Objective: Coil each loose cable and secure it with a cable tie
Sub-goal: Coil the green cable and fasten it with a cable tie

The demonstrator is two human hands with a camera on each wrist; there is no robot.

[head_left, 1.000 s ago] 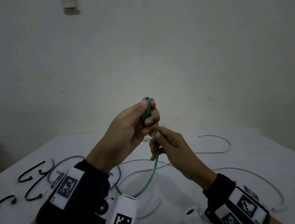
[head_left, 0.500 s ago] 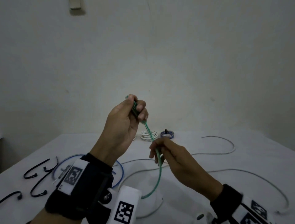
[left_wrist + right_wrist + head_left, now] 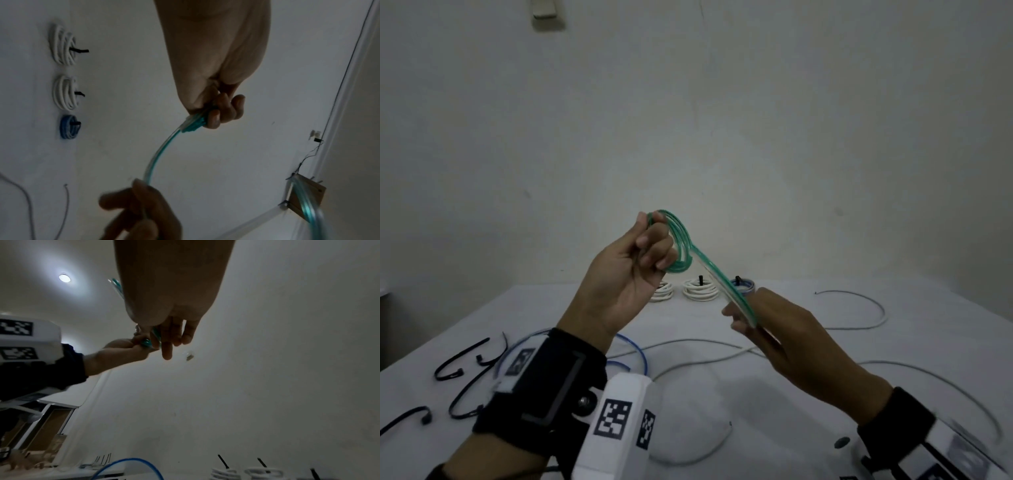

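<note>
A green cable (image 3: 726, 291) is partly wound into a small coil (image 3: 679, 246) held up above the table. My left hand (image 3: 640, 253) grips that coil, with its fingers curled through the loops. From the coil a straight length slants down and right to my right hand (image 3: 753, 322), which pinches it between thumb and fingers. In the left wrist view the green cable (image 3: 158, 155) arcs from my left hand's fingers (image 3: 213, 116) down to the right hand (image 3: 139, 203). In the right wrist view the cable (image 3: 147, 342) passes under the right hand's fingers (image 3: 170, 337).
Two tied white coils (image 3: 698, 289) and a tied blue coil (image 3: 743, 284) sit at the back of the white table (image 3: 825, 394). Loose white cables (image 3: 859, 325) and a blue cable (image 3: 640, 356) lie across it. Black cable ties (image 3: 462, 363) lie at the left.
My left hand has turned so the coil's loops face me. My right hand has moved right and away from the left, drawing the green length out straight between them.
</note>
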